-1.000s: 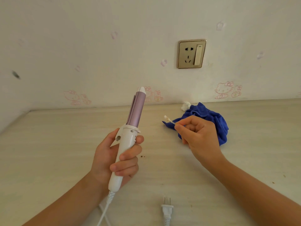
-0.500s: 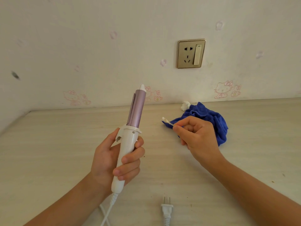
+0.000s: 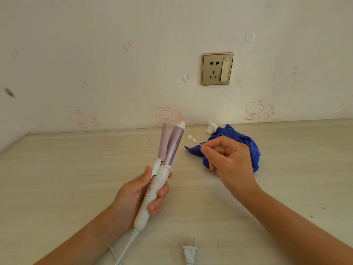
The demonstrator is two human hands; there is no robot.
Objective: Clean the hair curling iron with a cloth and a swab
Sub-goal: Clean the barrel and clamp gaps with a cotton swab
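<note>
Head view: the left hand is wrapped around the white plastic handle of the slim curling iron with a lilac metal barrel, holding it up above the pale wood-grain counter. Its thumb lies on the white lever at the foot of the lilac clamp plate, and the plate stands away from the barrel in a narrow V that widens toward the top. The iron's long axis runs from the handle near the person up and away, leaning a little to the right, with the white tip uppermost.

The right hand pinches the stick of a white cotton swab between thumb and forefinger, with the other fingers curled in. The swab's cotton head points up and left. It sits just to the right of the upper barrel, near it but not touching. The open slot lies on the barrel's far left side from the swab, so my guess is that the swab must go over or around the tip to reach it.

The crumpled blue cloth lies on the counter behind the right hand, beside a small white wad. The iron's white two-pin plug lies loose on the counter, well away from the gold wall socket.
</note>
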